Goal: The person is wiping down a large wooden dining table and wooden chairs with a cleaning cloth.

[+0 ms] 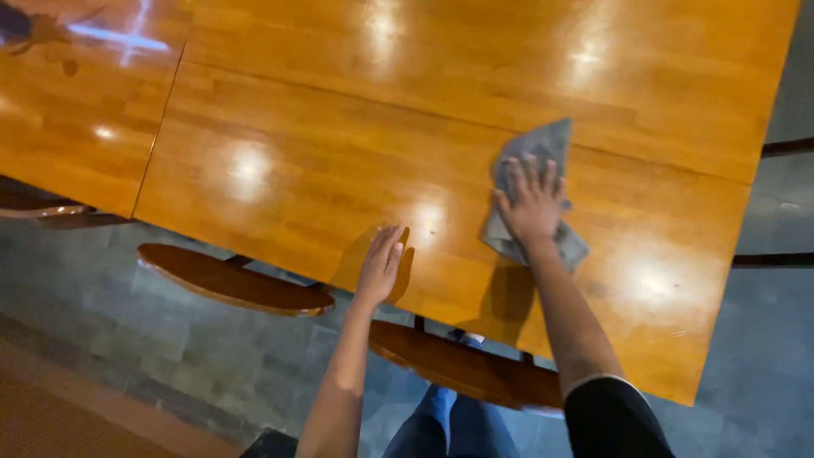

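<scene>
A curved brown wooden seat sits under the glossy orange wooden table. The left hand rests flat, fingers together, bracing. The right hand, fingers spread, presses a crumpled grey cloth against the tabletop.

— Where is there room on the desk?
— Far and left, the shiny wood is bare.
— What is in the way?
— Only the grey cloth at the right, and two seats tucked under the near edge.
</scene>
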